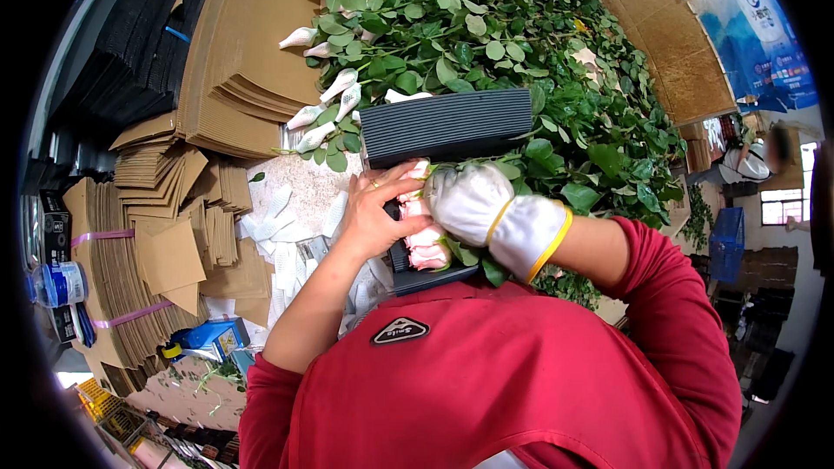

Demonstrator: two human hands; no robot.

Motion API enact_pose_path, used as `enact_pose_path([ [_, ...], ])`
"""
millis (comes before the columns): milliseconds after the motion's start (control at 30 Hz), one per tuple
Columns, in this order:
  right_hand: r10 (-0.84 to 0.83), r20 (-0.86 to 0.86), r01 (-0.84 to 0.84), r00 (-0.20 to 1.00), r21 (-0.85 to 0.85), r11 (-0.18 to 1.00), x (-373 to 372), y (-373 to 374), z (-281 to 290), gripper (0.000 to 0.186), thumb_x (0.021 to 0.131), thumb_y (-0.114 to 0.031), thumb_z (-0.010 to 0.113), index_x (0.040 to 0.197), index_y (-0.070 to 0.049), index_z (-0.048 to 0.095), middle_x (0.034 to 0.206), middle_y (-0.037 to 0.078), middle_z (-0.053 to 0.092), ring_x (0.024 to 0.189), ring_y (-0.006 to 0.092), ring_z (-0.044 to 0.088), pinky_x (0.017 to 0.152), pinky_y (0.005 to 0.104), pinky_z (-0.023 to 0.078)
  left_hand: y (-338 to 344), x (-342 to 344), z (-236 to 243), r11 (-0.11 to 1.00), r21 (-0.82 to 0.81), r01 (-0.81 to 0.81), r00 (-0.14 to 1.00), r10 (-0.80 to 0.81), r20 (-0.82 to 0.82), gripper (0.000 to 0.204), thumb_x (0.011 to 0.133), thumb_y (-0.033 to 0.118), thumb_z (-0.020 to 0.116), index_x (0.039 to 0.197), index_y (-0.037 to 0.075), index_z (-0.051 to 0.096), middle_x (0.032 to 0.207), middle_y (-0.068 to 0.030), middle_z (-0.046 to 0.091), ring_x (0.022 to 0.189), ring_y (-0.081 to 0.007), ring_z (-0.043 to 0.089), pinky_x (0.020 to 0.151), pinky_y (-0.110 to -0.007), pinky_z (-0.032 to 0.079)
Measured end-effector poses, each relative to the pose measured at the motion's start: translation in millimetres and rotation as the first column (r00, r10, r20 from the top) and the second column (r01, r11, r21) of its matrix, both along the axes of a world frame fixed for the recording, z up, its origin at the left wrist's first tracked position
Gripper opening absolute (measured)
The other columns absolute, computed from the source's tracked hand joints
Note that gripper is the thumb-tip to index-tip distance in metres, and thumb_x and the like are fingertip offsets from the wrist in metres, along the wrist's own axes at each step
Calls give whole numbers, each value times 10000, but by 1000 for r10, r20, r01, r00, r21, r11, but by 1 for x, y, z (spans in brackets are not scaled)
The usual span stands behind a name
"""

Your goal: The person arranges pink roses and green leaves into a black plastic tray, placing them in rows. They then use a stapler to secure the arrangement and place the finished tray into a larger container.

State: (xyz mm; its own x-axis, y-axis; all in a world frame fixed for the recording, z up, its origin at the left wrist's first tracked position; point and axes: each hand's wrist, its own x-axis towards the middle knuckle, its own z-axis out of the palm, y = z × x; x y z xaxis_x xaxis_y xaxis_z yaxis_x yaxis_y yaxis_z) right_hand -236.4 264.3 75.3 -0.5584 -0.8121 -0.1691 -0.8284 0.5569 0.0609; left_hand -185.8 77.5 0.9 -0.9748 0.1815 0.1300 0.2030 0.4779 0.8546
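Note:
A row of pink roses (424, 247) lies at the middle of the work surface, between black corrugated sheets. My bare left hand (372, 210), with a ring on one finger, rests over the row from the left. Its fingers are stretched out, and the thumb lies apart from them across the blooms. On the right side of the roses, my right hand (465, 201) wears a white glove with yellow edging. That hand is closed against the blooms; its fingertips and whatever is in them are hidden. A folded black corrugated sheet (447, 126) stands just beyond both hands.
Leafy rose stems (539, 43) are heaped at the far right, some with white-wrapped buds (340, 84). Cardboard sheets (248, 52) and bundled cardboard (113, 269) are stacked at left. White paper strips (285, 247) lie beside my left forearm, near a blue box (217, 337).

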Motion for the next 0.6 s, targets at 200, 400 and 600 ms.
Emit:
enact_pose_path([
  [200,-253,426,407,869,-322,855,8,-3,-14,244,867,-228,586,1011,-37,638,871,102,682,773,253,692,637,399,540,-8,53,-20,777,444,-446,894,409,182,434,726,198,803,1131,68,713,1205,-116,658,1157,-260,535,1037,-363,377],
  [400,-220,133,222,967,0,975,7,-6,1,221,865,-200,583,978,-23,650,864,134,694,749,274,701,629,416,544,6,42,30,994,88,-70,997,72,-27,502,717,274,842,1189,168,708,994,-65,530,978,-226,491,899,-363,393],
  [600,-9,231,-23,973,136,990,-22,-7,73,229,858,-251,601,998,-75,642,764,158,688,702,335,690,609,462,549,5,47,5,988,-22,-151,983,153,101,584,677,395,856,1224,263,697,1011,-62,476,996,-244,466,936,-408,362],
])
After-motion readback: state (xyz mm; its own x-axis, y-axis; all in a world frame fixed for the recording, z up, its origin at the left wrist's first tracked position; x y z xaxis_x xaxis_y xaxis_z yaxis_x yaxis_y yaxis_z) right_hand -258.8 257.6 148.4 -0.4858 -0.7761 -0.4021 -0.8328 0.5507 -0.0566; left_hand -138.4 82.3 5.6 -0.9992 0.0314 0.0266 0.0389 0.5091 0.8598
